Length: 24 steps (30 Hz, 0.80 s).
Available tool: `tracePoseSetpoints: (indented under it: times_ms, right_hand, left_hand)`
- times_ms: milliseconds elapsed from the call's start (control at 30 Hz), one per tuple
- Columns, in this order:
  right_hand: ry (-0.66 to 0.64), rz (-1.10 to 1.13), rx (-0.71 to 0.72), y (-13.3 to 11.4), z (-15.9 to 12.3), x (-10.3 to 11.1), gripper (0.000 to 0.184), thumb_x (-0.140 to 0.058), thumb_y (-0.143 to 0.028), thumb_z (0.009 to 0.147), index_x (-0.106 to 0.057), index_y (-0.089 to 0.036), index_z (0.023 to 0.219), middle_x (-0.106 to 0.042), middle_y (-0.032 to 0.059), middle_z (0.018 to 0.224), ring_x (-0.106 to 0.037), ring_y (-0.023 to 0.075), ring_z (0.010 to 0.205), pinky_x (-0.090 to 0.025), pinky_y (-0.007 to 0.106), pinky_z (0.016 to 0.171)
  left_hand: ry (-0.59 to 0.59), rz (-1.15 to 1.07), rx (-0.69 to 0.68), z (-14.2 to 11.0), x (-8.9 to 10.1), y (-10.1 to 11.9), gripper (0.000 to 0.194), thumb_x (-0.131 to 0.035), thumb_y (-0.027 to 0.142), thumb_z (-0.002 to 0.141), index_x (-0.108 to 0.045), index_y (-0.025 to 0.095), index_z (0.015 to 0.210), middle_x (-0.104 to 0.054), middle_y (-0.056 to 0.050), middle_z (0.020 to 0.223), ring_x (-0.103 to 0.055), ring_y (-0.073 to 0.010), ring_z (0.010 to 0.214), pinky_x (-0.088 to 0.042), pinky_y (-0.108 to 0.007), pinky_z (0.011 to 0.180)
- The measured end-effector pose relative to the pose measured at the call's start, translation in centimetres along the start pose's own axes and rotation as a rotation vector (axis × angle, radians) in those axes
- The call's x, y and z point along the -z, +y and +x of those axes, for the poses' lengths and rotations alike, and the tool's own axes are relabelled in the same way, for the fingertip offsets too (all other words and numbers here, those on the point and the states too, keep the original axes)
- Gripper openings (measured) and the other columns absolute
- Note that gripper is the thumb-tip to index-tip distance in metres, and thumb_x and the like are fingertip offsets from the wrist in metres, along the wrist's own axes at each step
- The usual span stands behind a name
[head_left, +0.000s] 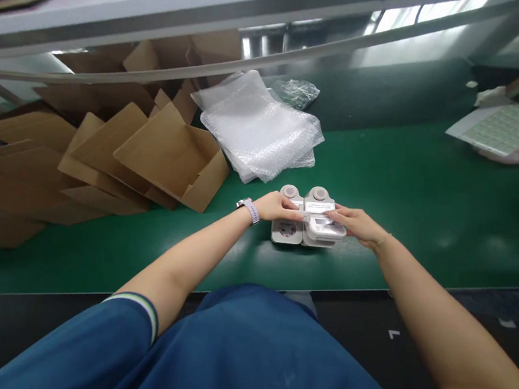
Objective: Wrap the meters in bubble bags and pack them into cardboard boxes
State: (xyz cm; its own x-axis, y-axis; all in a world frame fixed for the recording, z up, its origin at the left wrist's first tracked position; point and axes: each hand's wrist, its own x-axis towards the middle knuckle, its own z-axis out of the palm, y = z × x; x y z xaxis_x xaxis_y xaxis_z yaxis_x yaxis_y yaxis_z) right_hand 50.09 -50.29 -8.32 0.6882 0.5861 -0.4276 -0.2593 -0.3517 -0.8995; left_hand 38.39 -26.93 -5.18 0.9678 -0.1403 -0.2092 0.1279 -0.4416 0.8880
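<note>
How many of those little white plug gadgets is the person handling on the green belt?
2, side by side on the green belt: one white device under the left hand, the other white device under the right hand. The hands may hide further parts.

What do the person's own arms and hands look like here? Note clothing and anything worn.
Both forearms are bare. The left hand has a wristwatch at the wrist, with a pale lilac strap and a dark face. A short blue sleeve covers the left upper arm, ending in a cuff striped white and dark. The right hand carries no watch; a thin band may circle its wrist.
</note>
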Motion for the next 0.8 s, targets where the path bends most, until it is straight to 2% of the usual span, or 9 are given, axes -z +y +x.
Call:
tracePoseSetpoints:
  times_ms: [67, 167, 267, 367, 500, 600, 667, 733, 800]
  right_hand:
    - [0.019, -0.005, -0.008, 0.2, 0.3, 0.1, 0.036, -0.077, -0.04, 0.062, -0.072, -0.016, 0.088, -0.049, 0.0064, 0.135, -0.061, 0.0191, 0.092, -0.052, 0.02, 0.054]
    - [0.015, 0.012, -0.061, 0.4, 1.1, 0.5, 0.044, -0.078, -0.039, 0.061, -0.071, -0.01, 0.093, -0.068, 0.0111, 0.101, -0.062, 0.0147, 0.068, -0.049, 0.021, 0.048]
    - [0.023, 0.04, -0.095, 0.3, 1.8, 0.9, 0.048, -0.079, -0.037, 0.061, -0.07, -0.004, 0.093, -0.069, 0.0096, 0.07, -0.059, 0.0132, 0.054, -0.049, 0.025, 0.048]
    - [0.04, 0.068, -0.094, 0.3, 2.1, 1.1, 0.046, -0.078, -0.037, 0.063, -0.069, -0.003, 0.093, -0.067, 0.0077, 0.063, -0.057, 0.0124, 0.052, -0.05, 0.028, 0.051]
    - [0.087, 0.106, -0.027, 1.2, 1.3, 0.2, 0.041, -0.077, -0.035, 0.065, -0.069, -0.006, 0.092, -0.069, 0.0086, 0.071, -0.06, 0.0146, 0.06, -0.053, 0.033, 0.064]
    - [0.164, 0.156, 0.097, 2.7, 0.1, -1.2, 0.044, -0.077, -0.033, 0.064, -0.065, -0.013, 0.102, -0.068, 0.0084, 0.099, -0.062, 0.0181, 0.088, -0.05, 0.033, 0.082]
    - [0.227, 0.193, 0.163, 4.2, -0.5, -2.3, 0.059, -0.077, -0.03, 0.063, -0.056, -0.02, 0.117, -0.061, 0.0057, 0.119, -0.057, 0.0181, 0.105, -0.046, 0.032, 0.091]
    - [0.243, 0.223, 0.155, 5.6, -0.9, -3.2, 0.068, -0.076, -0.033, 0.065, -0.047, -0.024, 0.125, -0.058, 0.0065, 0.124, -0.056, 0.0211, 0.108, -0.047, 0.036, 0.091]
    - [0.202, 0.247, 0.1, 6.6, -1.0, -3.6, 0.063, -0.072, -0.04, 0.068, -0.048, -0.023, 0.124, -0.061, 0.0094, 0.118, -0.06, 0.0262, 0.102, -0.05, 0.042, 0.084]
  left_hand:
    - [-0.036, 0.019, 0.014, 0.2, 0.2, -0.1, 0.05, -0.068, 0.054, 0.068, -0.073, 0.013, 0.095, -0.067, -0.001, 0.075, -0.053, -0.0127, 0.068, -0.04, -0.023, 0.065]
    - [-0.025, 0.062, 0.025, 0.4, 0.0, -0.2, 0.051, -0.066, 0.056, 0.069, -0.073, 0.013, 0.096, -0.067, -0.002, 0.079, -0.053, -0.0124, 0.07, -0.04, -0.023, 0.065]
    - [-0.027, 0.105, 0.031, 0.6, -0.1, -0.3, 0.052, -0.065, 0.057, 0.069, -0.073, 0.014, 0.097, -0.066, -0.001, 0.076, -0.051, -0.0113, 0.067, -0.038, -0.023, 0.063]
    - [-0.047, 0.159, 0.029, 0.9, -0.1, -0.3, 0.054, -0.063, 0.059, 0.071, -0.072, 0.012, 0.097, -0.065, -0.002, 0.073, -0.05, -0.0113, 0.065, -0.038, -0.023, 0.062]
    - [-0.011, 0.162, -0.015, 0.5, -0.8, -0.8, 0.056, -0.058, 0.058, 0.075, -0.067, 0.009, 0.101, -0.067, -0.007, 0.088, -0.057, -0.0167, 0.077, -0.045, -0.028, 0.072]
    - [0.086, 0.304, -0.145, -1.3, -2.3, -2.0, 0.056, -0.056, 0.054, 0.078, -0.06, 0.01, 0.113, -0.062, -0.013, 0.111, -0.055, -0.0238, 0.101, -0.042, -0.037, 0.091]
    - [0.106, 0.473, -0.232, -3.0, -3.7, -3.2, 0.064, -0.06, 0.052, 0.077, -0.05, 0.014, 0.127, -0.049, -0.015, 0.133, -0.042, -0.0296, 0.123, -0.03, -0.047, 0.105]
    - [0.128, 0.562, -0.248, -4.4, -5.3, -4.6, 0.067, -0.06, 0.048, 0.078, -0.04, 0.02, 0.136, -0.03, -0.013, 0.148, -0.024, -0.0313, 0.136, -0.013, -0.055, 0.11]
    - [0.284, 0.482, -0.197, -4.8, -6.7, -5.8, 0.066, -0.058, 0.042, 0.081, -0.034, 0.023, 0.14, -0.017, -0.01, 0.153, -0.013, -0.0299, 0.14, -0.004, -0.055, 0.112]
